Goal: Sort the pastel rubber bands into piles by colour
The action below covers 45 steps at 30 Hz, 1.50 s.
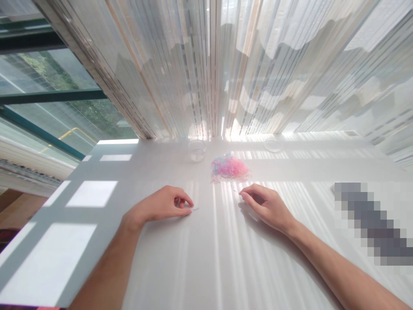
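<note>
My left hand (166,202) is low over the white table, left of centre. Its thumb and fingertips are pinched on a thin pale strand (195,209) that sticks out to the right. My right hand (266,204) is also pinched, with its side close to the tabletop. A tiny pale bit (235,190) shows just left of its fingertips, too small to make out. Beyond both hands lies a loose pile of fine pink, lilac and light-blue strands (230,167); the right hand is nearer to it.
A clear round dish (197,150) stands behind the pile, to the left. A flat clear disc (272,145), perhaps a lid, lies at the back right. Sheer striped curtains (206,69) hang along the far edge of the white table (180,267). A pixelated dark shape (371,224) is at right.
</note>
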Tool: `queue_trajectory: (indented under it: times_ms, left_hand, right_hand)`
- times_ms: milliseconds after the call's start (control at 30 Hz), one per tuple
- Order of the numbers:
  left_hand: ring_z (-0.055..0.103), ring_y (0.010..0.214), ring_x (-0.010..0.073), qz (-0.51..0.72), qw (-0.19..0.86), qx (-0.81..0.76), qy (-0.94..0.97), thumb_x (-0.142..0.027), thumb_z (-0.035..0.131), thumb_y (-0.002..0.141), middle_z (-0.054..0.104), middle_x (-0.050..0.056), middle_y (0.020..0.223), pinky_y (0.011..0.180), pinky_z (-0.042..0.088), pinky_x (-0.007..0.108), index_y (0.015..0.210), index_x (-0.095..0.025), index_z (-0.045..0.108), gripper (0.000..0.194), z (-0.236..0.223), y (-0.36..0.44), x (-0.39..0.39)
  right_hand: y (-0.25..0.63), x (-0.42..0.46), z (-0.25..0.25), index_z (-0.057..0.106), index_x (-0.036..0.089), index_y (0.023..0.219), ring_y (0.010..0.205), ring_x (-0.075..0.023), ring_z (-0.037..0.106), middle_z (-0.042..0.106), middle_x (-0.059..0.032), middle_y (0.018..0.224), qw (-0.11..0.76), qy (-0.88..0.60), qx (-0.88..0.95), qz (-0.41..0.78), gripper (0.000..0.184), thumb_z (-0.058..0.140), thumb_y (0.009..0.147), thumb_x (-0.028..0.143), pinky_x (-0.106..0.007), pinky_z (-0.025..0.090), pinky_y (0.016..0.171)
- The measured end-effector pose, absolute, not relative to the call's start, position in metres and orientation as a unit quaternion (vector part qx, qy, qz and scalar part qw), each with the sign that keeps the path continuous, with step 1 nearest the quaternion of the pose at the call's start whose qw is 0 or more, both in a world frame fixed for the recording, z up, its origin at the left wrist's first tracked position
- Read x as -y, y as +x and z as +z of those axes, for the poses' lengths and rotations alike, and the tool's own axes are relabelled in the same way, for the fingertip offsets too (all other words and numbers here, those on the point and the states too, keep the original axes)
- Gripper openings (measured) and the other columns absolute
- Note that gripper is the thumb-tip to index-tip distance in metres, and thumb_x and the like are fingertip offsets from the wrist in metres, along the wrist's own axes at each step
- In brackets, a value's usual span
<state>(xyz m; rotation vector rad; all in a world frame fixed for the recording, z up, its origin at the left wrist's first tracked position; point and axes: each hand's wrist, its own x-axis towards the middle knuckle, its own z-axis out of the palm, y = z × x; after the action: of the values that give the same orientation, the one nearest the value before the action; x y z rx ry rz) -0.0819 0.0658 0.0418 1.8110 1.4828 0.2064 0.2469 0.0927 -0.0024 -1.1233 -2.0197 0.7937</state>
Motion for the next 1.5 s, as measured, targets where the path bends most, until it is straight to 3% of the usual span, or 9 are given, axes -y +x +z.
queue_trajectory:
  times_ms: [267, 600, 867, 1033, 1167, 1400, 1500]
  left_hand:
    - [0.062, 0.070, 0.0173, 0.073, 0.401, -0.566, 0.717, -0.040, 0.068, 0.083, 0.069, 0.002, 0.076, 0.060, 0.044, 0.024, 0.084, -0.025, 0.081, 0.020, 0.038, -0.069, -0.064]
    - [0.056, 0.065, 0.0138, 0.124, 0.355, -0.564, 0.735, -0.041, 0.069, 0.086, 0.066, 0.000, 0.073, 0.058, 0.043, 0.023, 0.087, -0.024, 0.080, 0.020, 0.039, -0.063, -0.065]
    - [0.059, 0.071, 0.0137, 0.222, 0.282, -0.546, 0.757, -0.042, 0.058, 0.096, 0.073, 0.000, 0.089, 0.070, 0.048, 0.025, 0.096, -0.025, 0.077, 0.025, 0.042, -0.039, -0.082]
    - [0.063, 0.075, 0.0150, 0.193, 0.197, -0.535, 0.799, -0.037, 0.060, 0.093, 0.074, 0.000, 0.102, 0.077, 0.050, 0.029, 0.106, -0.027, 0.076, 0.023, 0.058, -0.016, -0.119]
    - [0.067, 0.081, 0.0174, 0.136, 0.146, -0.582, 0.788, -0.030, 0.063, 0.088, 0.074, 0.002, 0.109, 0.076, 0.051, 0.029, 0.119, -0.024, 0.072, 0.032, 0.058, -0.004, -0.149]
    - [0.066, 0.080, 0.0183, 0.121, 0.156, -0.578, 0.792, -0.032, 0.055, 0.092, 0.077, 0.000, 0.096, 0.069, 0.047, 0.028, 0.100, -0.026, 0.079, 0.026, 0.059, -0.005, -0.157]
    - [0.066, 0.079, 0.0184, 0.122, 0.171, -0.580, 0.787, -0.035, 0.058, 0.091, 0.077, 0.000, 0.096, 0.069, 0.048, 0.028, 0.104, -0.026, 0.079, 0.027, 0.061, -0.007, -0.156]
  right_hand:
    - [0.246, -0.092, 0.000, 0.071, 0.022, 0.086, 0.062, -0.0161, 0.064, 0.073, -0.0018, 0.075, 0.339, -0.438, 0.769, 0.319, 0.022, 0.057, 0.097, 0.034, -0.028, 0.051, 0.057]
    - [0.246, -0.092, 0.000, 0.071, 0.022, 0.086, 0.062, -0.0153, 0.064, 0.073, -0.0015, 0.074, 0.345, -0.436, 0.766, 0.323, 0.022, 0.056, 0.097, 0.033, -0.027, 0.050, 0.057]
    - [0.248, -0.094, 0.000, 0.071, 0.021, 0.086, 0.067, -0.0160, 0.067, 0.074, -0.0019, 0.076, 0.379, -0.440, 0.748, 0.321, 0.020, 0.057, 0.094, 0.032, -0.025, 0.052, 0.060]
    - [0.249, -0.099, -0.001, 0.071, 0.021, 0.083, 0.066, -0.0166, 0.068, 0.074, -0.0027, 0.075, 0.399, -0.448, 0.740, 0.303, 0.021, 0.059, 0.094, 0.034, -0.026, 0.054, 0.061]
    - [0.249, -0.100, -0.003, 0.072, 0.020, 0.084, 0.065, -0.0167, 0.068, 0.074, -0.0029, 0.074, 0.413, -0.452, 0.730, 0.303, 0.022, 0.059, 0.093, 0.035, -0.026, 0.054, 0.060]
    - [0.249, -0.102, -0.006, 0.072, 0.020, 0.085, 0.063, -0.0155, 0.067, 0.074, -0.0025, 0.073, 0.408, -0.454, 0.722, 0.325, 0.021, 0.059, 0.093, 0.034, -0.025, 0.053, 0.058]
    - [0.249, -0.103, -0.006, 0.072, 0.020, 0.085, 0.062, -0.0148, 0.067, 0.074, -0.0018, 0.072, 0.399, -0.459, 0.722, 0.330, 0.022, 0.059, 0.093, 0.035, -0.024, 0.052, 0.057]
